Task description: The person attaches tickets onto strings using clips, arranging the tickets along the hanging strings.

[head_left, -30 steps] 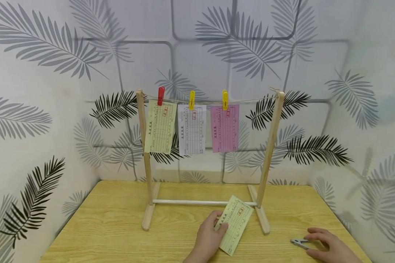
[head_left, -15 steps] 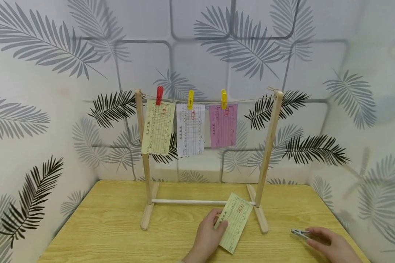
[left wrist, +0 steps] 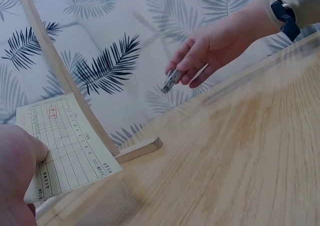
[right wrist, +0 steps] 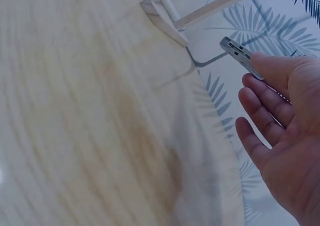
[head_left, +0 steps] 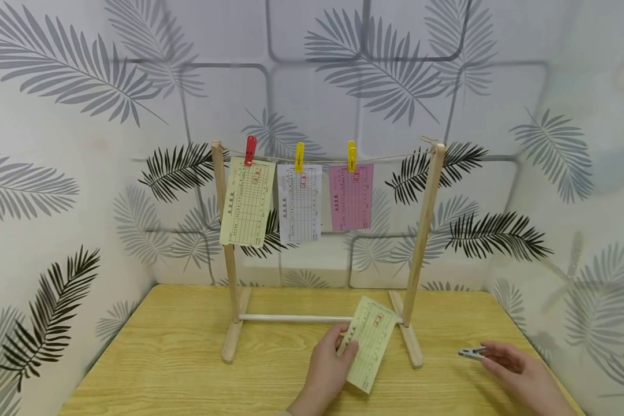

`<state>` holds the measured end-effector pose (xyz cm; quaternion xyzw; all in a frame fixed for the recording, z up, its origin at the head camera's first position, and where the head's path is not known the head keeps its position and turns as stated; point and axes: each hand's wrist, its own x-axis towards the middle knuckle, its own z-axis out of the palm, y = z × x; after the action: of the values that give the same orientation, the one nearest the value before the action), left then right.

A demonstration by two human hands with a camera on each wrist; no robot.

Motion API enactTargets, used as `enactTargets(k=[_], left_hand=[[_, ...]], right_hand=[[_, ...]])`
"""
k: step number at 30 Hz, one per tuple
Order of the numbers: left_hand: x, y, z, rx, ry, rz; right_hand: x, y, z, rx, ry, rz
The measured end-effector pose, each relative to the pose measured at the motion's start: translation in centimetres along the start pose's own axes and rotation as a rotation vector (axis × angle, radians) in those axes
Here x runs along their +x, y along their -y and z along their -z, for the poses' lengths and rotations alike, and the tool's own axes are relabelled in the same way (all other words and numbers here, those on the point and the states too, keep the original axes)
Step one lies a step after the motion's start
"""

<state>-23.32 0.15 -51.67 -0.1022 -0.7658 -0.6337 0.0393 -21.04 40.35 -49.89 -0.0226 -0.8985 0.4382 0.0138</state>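
Note:
A pale yellow printed slip (head_left: pixel 370 346) is pinched along its left edge by my left hand (head_left: pixel 326 367), thumb on its face, above the table in front of the rack's right foot. To the right, my right hand (head_left: pixel 522 370) pinches a grey clothespin (head_left: pixel 470 353) between thumb and fingers, lifted off the table. In the right wrist view the clothespin (right wrist: pixel 237 53) points away from the thumb. On the string hang a yellow slip (head_left: pixel 248 202) under a red clothespin (head_left: pixel 251 151), a white slip (head_left: pixel 300 202) and a pink slip (head_left: pixel 351 196), both under yellow clothespins.
A wooden rack stands on the wood-grain table (head_left: pixel 161 358), with a left post (head_left: pixel 231 277), a right post (head_left: pixel 425 231) and a white crossbar (head_left: pixel 296 318). Its string (head_left: pixel 400 156) runs between the post tops. Leaf-patterned walls close in behind and at both sides.
My right hand has taken the grey clothespin between thumb and fingers and raised it off the table. My left hand has lifted the yellow slip slightly. The hanging slips sway a little.

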Motion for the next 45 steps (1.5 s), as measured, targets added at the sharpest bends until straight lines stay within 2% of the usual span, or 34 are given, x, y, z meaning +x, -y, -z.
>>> enactTargets(k=[4,11,14,23,33,41,45], left_hand=[[0.1,-0.6,0.1,-0.028,-0.005,-0.014],[0.6,-2.1,0.5,-0.064,-0.025,-0.067],[0.8,-2.9,0.6,-0.072,-0.03,-0.083],[1.4,-5.3,1.0,-0.109,-0.048,-0.139],[2.2,-7.6,1.7,-0.101,-0.09,-0.237],[3.2,-9.5,1.7,-0.096,-0.106,-0.28],[3.6,-10.3,1.6,-0.107,-0.112,-0.308]], right_hand=[[0.1,1.5,0.4,0.026,-0.005,0.017],[0.1,4.2,0.7,0.01,-0.085,0.172],[0.2,5.7,1.0,-0.003,-0.095,0.207],[0.8,9.5,2.3,0.004,-0.081,0.21],[1.8,13.8,3.7,0.0,-0.153,0.446],[2.1,18.4,5.5,-0.069,-0.243,0.523],[2.3,20.5,6.3,-0.103,-0.26,0.56]])
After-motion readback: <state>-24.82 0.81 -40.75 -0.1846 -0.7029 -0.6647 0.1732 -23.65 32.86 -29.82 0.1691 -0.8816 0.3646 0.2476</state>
